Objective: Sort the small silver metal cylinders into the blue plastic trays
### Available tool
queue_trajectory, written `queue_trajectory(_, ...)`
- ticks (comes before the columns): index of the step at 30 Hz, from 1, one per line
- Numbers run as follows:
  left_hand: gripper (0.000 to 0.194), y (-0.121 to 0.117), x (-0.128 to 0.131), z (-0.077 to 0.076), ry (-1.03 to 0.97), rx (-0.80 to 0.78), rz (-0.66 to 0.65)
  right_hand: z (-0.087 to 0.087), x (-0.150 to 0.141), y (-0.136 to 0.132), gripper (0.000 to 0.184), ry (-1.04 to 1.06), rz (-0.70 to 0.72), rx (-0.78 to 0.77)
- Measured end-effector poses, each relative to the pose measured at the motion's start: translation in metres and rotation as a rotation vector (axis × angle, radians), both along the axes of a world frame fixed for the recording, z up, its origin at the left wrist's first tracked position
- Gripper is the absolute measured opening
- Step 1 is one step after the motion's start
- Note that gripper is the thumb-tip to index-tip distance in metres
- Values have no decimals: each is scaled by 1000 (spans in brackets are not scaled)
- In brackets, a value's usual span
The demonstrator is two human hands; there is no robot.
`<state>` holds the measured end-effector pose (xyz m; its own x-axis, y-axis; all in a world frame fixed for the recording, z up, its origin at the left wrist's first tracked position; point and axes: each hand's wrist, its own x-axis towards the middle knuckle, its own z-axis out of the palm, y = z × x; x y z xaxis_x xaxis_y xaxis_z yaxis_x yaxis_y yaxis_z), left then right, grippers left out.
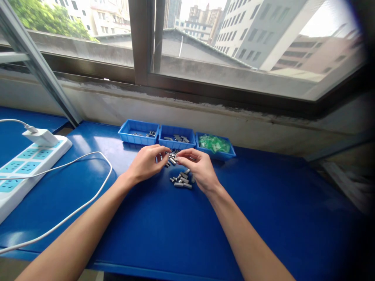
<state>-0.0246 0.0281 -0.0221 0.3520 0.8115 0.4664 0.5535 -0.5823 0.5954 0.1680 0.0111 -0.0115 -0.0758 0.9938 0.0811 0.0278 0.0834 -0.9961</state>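
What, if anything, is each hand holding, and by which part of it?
It cannot be told: the left hand and right hand have fingertips at the small metal parts, too small and partly covered to show a hold.

We find no readable lettering or numbers | power strip [63, 145], left edge of the frame: we see socket-hole patterns only, no words | elsewhere in the frame: we can read nothing
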Motion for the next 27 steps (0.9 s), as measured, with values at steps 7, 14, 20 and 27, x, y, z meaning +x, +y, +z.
queue_trajectory(7, 22, -9, 10, 9, -209, -42, -123, 1, 1, 4, 35, 474, -42, -221)
queue_trajectory(14, 14, -7, 10, -1, -201, 45, -85, -9, -6, 1, 38, 381, -71, -157)
queue_trajectory(20, 11, -7, 11, -2, -179, 117, -27, -8, -10, -3, 39, 140, -74, -42)
queue_trajectory(27, 18, 17, -18, 9, -61, 291, 405, 0, 1, -6, 15, -367, -66, 185)
